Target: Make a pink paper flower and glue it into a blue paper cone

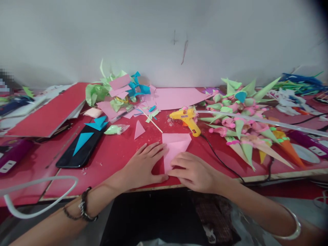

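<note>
Pink paper [175, 140] at front of red table [112, 148]

The left hand [143, 165] lies spread wide, touching its left edge — probably for steadying; the right hand [197, 171], curled narrow, grips its lower part. The yellow glue gun [187, 120] rests beyond, perhaps for easy reach.

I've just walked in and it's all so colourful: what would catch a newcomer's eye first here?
Probably the bright yellow glue gun, lying on the red tabletop just beyond the hands. To its right spreads a big heap of pointed paper shapes, mostly green and pink. Then the eye might drop to the near edge, where the left hand and right hand are both on a piece of pink paper.
</note>
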A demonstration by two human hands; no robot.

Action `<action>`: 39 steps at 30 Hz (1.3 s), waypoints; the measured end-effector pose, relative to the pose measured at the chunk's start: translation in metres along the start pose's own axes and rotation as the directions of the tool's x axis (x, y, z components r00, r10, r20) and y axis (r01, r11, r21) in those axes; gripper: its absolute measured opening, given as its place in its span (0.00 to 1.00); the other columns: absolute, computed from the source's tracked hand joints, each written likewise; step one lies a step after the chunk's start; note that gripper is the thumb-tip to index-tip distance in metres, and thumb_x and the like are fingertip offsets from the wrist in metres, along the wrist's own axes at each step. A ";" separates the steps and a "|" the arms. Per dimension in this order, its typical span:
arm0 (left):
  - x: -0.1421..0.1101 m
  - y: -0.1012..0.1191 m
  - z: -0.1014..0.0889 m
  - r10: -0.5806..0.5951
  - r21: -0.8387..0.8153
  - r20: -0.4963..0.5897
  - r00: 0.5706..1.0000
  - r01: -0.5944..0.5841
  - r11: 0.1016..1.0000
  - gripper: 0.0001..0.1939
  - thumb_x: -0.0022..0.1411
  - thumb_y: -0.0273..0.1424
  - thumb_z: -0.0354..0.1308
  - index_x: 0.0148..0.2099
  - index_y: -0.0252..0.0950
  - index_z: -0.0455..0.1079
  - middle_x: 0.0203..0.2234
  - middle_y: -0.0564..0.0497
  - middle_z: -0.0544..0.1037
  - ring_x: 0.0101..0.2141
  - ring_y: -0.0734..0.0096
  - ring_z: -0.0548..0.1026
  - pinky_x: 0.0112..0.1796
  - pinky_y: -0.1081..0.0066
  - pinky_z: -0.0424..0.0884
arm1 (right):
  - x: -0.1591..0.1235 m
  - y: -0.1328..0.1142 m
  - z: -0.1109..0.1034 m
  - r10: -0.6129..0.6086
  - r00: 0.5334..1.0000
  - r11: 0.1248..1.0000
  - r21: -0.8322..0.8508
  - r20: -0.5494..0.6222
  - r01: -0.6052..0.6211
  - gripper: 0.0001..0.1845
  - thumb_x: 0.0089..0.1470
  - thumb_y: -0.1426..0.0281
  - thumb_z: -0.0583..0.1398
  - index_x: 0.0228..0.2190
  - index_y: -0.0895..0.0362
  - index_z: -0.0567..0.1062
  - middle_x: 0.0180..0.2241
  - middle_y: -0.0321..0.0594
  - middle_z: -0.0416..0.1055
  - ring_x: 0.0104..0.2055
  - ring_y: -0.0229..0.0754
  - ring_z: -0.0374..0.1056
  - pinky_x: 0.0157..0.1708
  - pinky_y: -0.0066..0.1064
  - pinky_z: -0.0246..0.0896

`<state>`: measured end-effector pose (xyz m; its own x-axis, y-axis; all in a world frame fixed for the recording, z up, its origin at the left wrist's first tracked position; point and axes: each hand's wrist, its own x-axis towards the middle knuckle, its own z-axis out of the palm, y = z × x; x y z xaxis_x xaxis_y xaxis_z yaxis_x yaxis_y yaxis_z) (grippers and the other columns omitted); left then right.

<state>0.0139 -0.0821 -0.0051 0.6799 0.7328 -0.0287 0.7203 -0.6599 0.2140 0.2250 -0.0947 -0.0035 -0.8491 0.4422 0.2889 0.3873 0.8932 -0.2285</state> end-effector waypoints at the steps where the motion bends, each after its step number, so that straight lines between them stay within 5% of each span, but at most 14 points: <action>1: 0.000 0.000 0.000 0.001 -0.002 0.002 1.000 -0.001 1.000 0.38 0.53 0.53 0.42 0.61 0.41 0.41 0.59 0.52 0.50 0.58 0.65 0.47 0.55 0.62 0.42 | 0.000 0.000 0.000 -0.010 1.000 1.000 -0.007 0.006 0.010 0.13 0.51 0.76 0.51 0.37 0.58 0.72 0.34 0.42 0.67 0.38 0.40 0.58 0.40 0.32 0.54; 16: 0.000 0.000 -0.003 0.006 0.002 0.027 1.000 -0.006 1.000 0.36 0.54 0.52 0.42 0.61 0.42 0.42 0.59 0.53 0.49 0.58 0.63 0.46 0.55 0.60 0.44 | -0.025 0.029 -0.016 0.157 0.985 0.938 -0.304 -0.065 -0.169 0.13 0.55 0.72 0.49 0.37 0.58 0.72 0.38 0.44 0.70 0.42 0.43 0.61 0.43 0.37 0.57; 24: -0.001 0.000 -0.008 0.055 0.044 0.035 0.998 -0.057 0.997 0.33 0.55 0.51 0.43 0.60 0.47 0.45 0.60 0.51 0.48 0.58 0.59 0.46 0.54 0.56 0.47 | -0.034 0.035 -0.010 0.347 0.922 0.817 -0.428 -0.172 -0.387 0.14 0.55 0.68 0.50 0.37 0.61 0.72 0.38 0.47 0.71 0.41 0.46 0.64 0.39 0.38 0.60; 30: -0.012 0.016 -0.007 0.194 0.169 -0.008 0.981 -0.190 0.967 0.20 0.63 0.37 0.38 0.57 0.48 0.52 0.58 0.52 0.54 0.57 0.64 0.51 0.53 0.60 0.50 | -0.028 0.025 -0.004 0.459 0.866 0.757 -0.423 -0.201 -0.499 0.16 0.53 0.65 0.52 0.37 0.63 0.71 0.41 0.51 0.69 0.41 0.48 0.65 0.37 0.38 0.63; 39: -0.035 0.016 -0.011 0.195 0.157 0.146 0.970 -0.217 0.963 0.28 0.59 0.41 0.46 0.60 0.45 0.45 0.58 0.52 0.52 0.57 0.64 0.52 0.53 0.62 0.49 | -0.030 0.027 -0.002 0.427 0.868 0.805 -0.331 -0.253 -0.492 0.14 0.54 0.71 0.49 0.39 0.62 0.71 0.42 0.50 0.68 0.44 0.48 0.65 0.41 0.41 0.63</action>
<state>0.0003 -0.1170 0.0100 0.8198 0.5579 -0.1290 0.5680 -0.8210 0.0587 0.2619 -0.0838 -0.0167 -0.4812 0.7860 0.3881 0.8486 0.5287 -0.0184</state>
